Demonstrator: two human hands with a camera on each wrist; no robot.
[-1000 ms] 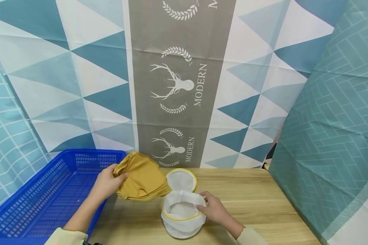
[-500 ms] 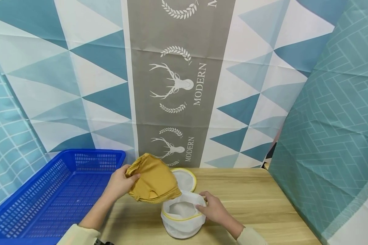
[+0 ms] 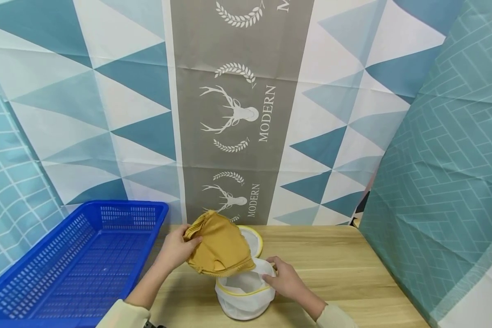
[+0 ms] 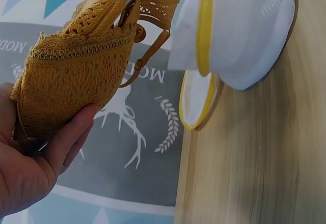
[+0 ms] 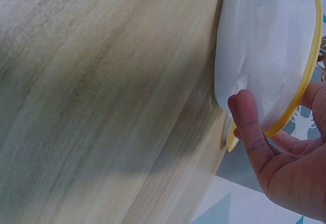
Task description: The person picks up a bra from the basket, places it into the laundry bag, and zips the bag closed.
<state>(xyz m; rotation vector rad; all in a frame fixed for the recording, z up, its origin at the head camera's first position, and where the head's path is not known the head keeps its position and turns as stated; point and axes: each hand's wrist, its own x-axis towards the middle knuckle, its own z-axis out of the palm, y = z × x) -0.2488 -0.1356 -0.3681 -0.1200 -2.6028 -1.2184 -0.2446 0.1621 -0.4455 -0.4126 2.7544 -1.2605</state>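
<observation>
A folded mustard-yellow lace bra (image 3: 221,246) hangs in the air, its left edge pinched by my left hand (image 3: 178,246). The left wrist view shows its lace band, a strap and a slider beside the bra cup (image 4: 76,76). Below and to its right stands a white mesh laundry bag (image 3: 246,303) with a yellow zip edge, its top unzipped. The bra's lower right corner overlaps the bag's mouth in the head view; contact cannot be told. My right hand (image 3: 287,278) grips the bag's right rim, thumb at the inner side, fingers outside against the mesh (image 5: 254,56).
The bag's round mesh lid (image 3: 252,241), edged in yellow, lies behind it on the wooden table (image 3: 332,273). A large blue plastic basket (image 3: 86,269) stands at the left. Patterned cloths (image 3: 238,114) hang behind and on both sides.
My left hand has carried the bra rightward and slightly down, from beside the basket to over the bag's left part. My right hand and the bag have stayed put.
</observation>
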